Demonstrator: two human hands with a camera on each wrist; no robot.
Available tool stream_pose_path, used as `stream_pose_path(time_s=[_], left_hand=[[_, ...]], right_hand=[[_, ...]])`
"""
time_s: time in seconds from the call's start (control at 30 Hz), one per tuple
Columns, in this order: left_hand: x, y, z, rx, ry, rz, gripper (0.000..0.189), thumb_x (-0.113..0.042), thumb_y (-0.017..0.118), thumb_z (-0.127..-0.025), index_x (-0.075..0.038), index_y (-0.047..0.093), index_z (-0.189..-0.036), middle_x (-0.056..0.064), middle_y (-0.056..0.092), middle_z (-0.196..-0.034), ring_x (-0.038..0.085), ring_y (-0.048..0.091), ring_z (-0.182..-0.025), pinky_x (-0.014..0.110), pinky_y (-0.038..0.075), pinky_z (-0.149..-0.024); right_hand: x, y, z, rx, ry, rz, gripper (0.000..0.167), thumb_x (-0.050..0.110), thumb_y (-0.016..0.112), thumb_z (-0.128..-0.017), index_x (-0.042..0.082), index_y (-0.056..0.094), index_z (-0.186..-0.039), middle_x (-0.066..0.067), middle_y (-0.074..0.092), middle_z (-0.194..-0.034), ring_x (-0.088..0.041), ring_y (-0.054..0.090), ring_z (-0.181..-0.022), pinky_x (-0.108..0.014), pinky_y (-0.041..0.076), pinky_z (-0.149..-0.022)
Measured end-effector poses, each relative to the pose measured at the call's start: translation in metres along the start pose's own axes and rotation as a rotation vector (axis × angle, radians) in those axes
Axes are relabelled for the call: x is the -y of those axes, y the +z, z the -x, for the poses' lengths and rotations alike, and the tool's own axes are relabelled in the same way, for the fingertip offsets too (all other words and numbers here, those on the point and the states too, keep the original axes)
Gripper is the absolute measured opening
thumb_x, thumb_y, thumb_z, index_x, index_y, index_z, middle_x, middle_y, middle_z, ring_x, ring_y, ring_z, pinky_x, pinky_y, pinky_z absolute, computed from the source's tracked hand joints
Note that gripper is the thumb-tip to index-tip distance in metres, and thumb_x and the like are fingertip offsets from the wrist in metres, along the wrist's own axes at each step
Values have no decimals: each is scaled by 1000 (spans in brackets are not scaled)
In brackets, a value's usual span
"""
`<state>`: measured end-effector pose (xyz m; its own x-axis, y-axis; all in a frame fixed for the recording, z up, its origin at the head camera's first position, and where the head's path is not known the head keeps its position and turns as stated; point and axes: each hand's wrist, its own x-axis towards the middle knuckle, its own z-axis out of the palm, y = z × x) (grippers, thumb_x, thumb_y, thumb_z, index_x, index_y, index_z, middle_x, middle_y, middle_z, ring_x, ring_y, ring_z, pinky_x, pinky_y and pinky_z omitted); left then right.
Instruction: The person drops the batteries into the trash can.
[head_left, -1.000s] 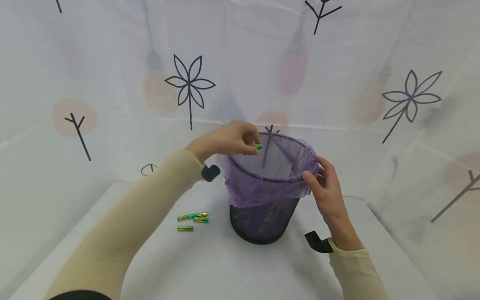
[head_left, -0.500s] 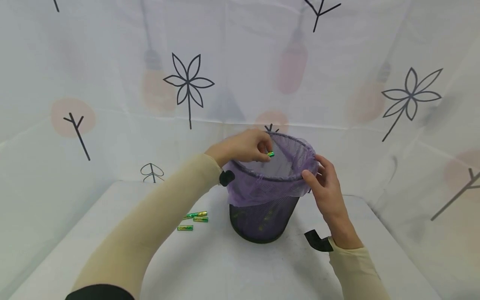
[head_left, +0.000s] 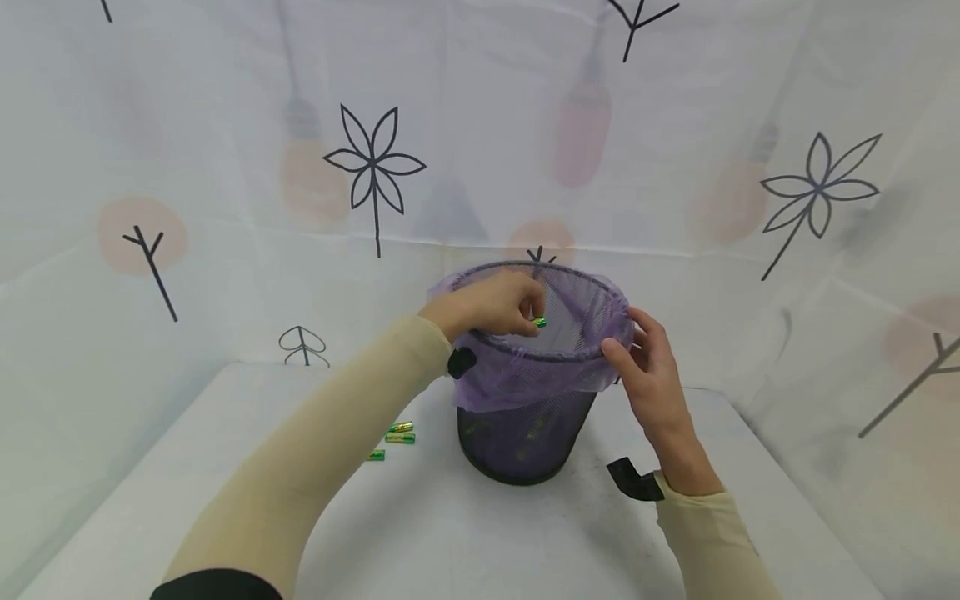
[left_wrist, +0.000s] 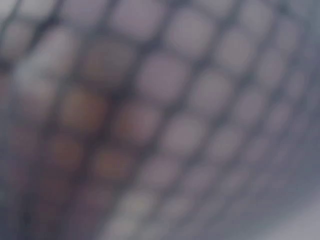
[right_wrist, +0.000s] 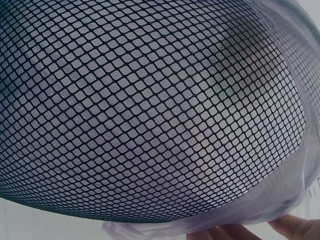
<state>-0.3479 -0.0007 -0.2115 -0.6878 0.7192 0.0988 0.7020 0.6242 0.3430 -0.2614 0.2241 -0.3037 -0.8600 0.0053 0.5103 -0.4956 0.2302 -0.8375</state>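
Observation:
My left hand [head_left: 504,303] reaches over the near left rim into the mouth of a black mesh wastebasket [head_left: 517,446]. Between thumb and fingers it pinches a small green and gold battery [head_left: 539,322]. A purple bin liner [head_left: 525,379] lines the basket and folds down over its rim. On the right side, my right hand [head_left: 651,375] grips the rim and liner, thumb on the near side. Its fingertips [right_wrist: 295,227] show at the bottom of the right wrist view. Mesh fills the left wrist view in a blur. Faint yellowish shapes show through the basket's lower wall.
Several green and gold batteries [head_left: 401,438] lie on the white table [head_left: 420,533] left of the basket, partly hidden by my left sleeve [head_left: 322,442]. A white cloth backdrop [head_left: 465,125] with printed flowers and lamps hangs behind and at the sides.
My left hand has moved right and down with the battery, from the left rim into the basket's mouth. The left sleeve now covers part of the loose batteries. My right hand stays on the rim.

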Motion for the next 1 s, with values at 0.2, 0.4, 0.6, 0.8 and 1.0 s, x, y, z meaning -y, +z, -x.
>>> stream_pose_path(time_s=[0.2, 0.4, 0.6, 0.8, 1.0], left_hand=[[-1, 0, 0, 24, -18, -31, 17, -22, 70, -88, -13, 64, -101, -1, 61, -96, 12, 58, -88, 26, 48, -76], [-1, 2, -2, 37, -33, -64, 17, -22, 71, -87, -13, 64, -100, -1, 62, -96, 12, 59, -88, 26, 48, -76], [-2, 3, -1, 42, -35, -71, 17, -22, 71, -87, -13, 63, -99, -2, 62, -96, 12, 59, -87, 26, 48, -75], [-1, 3, -1, 33, -20, -73, 23, -25, 70, -88, -10, 64, -105, -1, 62, -97, 12, 58, -87, 27, 48, -76], [-1, 3, 0, 24, -20, -83, 27, -27, 70, -88, -9, 64, -107, -1, 61, -97, 12, 58, -87, 27, 47, -76]], right_hand=[[0, -1, -1, -1, 3, 2, 61, 18, 54, -96, 15, 24, -149, -18, 39, -138, -18, 46, -116, -20, 39, -89], [1, 0, -1, 2, 3, 7, 61, 19, 54, -96, 15, 24, -149, -19, 38, -138, -18, 46, -116, -20, 39, -89], [-1, -1, 0, 4, 9, 23, 61, 20, 54, -97, 15, 23, -149, -19, 38, -139, -18, 46, -117, -20, 39, -89], [-2, -1, -1, -1, 3, 42, 61, 21, 54, -97, 15, 24, -149, -18, 39, -140, -19, 46, -117, -21, 39, -89], [-1, -1, -1, -1, 6, 44, 61, 21, 54, -97, 16, 24, -150, -18, 39, -140, -18, 46, -118, -21, 39, -90]])
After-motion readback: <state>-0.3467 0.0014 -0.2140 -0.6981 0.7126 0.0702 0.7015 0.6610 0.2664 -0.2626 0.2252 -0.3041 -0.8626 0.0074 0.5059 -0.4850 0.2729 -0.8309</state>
